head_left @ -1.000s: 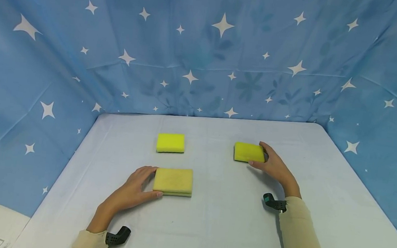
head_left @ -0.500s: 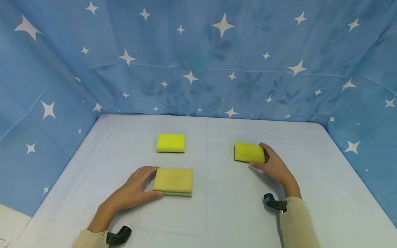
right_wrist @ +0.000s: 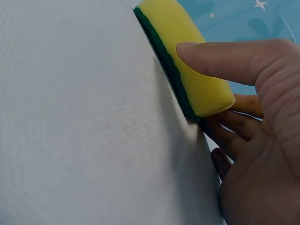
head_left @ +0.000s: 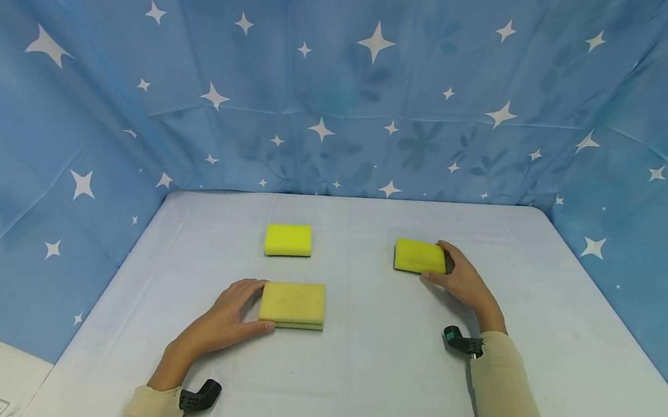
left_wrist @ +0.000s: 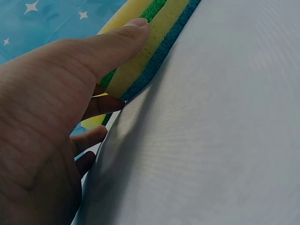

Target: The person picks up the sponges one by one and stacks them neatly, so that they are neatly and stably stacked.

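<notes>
My left hand (head_left: 220,322) holds a stack of two pale yellow sponges (head_left: 293,303) by its left end, thumb on the near side and fingers at the far side. In the left wrist view, the upper sponge has a green scouring layer and the lower sponge (left_wrist: 147,61) a blue one on the table. My right hand (head_left: 459,277) pinches the right end of a bright yellow sponge (head_left: 418,256). Its dark green scouring layer (right_wrist: 164,56) faces down in the right wrist view. Another bright yellow sponge (head_left: 288,240) lies untouched behind the stack.
A white cloth covers the table (head_left: 366,379). Blue curtains (head_left: 345,89) with white stars stand along the back and both sides. Black wrist devices (head_left: 201,397) are strapped over both beige sleeves.
</notes>
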Demonstrator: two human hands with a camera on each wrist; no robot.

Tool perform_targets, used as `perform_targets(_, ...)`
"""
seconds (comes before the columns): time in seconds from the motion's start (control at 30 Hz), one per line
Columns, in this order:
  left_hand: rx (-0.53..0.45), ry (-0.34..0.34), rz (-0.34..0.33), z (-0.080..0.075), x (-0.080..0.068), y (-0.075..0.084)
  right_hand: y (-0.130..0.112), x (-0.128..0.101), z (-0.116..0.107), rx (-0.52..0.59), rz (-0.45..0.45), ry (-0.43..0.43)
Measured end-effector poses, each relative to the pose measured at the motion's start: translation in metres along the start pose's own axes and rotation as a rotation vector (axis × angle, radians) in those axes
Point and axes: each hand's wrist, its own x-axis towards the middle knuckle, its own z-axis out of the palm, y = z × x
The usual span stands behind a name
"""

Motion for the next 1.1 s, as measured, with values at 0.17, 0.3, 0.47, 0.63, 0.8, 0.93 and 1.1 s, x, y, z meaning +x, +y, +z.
perform_targets(0.17,0.0,-0.003,-0.003,-0.0004,-0.0002,0.0003,-0.0001,-0.0002,0.0003,-0.001,0.001,0.007)
perform_targets(0.3,-0.001,-0.001,-0.001,-0.0002,-0.0007,-0.0001,0.0002,0.0,0.001,-0.003,-0.003,0.014)
perform_targets(0.47,0.002,0.003,0.0,-0.0001,-0.001,0.0002,0.0003,-0.0003,0.001,-0.003,-0.007,0.024)
perform_targets(0.63,0.006,0.004,0.007,-0.0005,-0.0007,0.0005,-0.0003,-0.0012,-0.0003,-0.011,-0.02,0.037)
perform_targets(0.8,0.007,0.003,0.007,-0.0009,-0.0002,-0.0006,-0.0025,-0.002,-0.0007,-0.015,-0.009,0.041)
perform_targets(0.93,0.006,0.001,0.004,-0.0013,0.0001,-0.0013,-0.0045,-0.0026,-0.0006,-0.01,0.004,0.044)
perform_targets(1.1,0.003,-0.006,-0.003,-0.0023,0.0005,-0.0018,-0.0054,-0.0024,-0.0006,0.001,0.001,0.041)
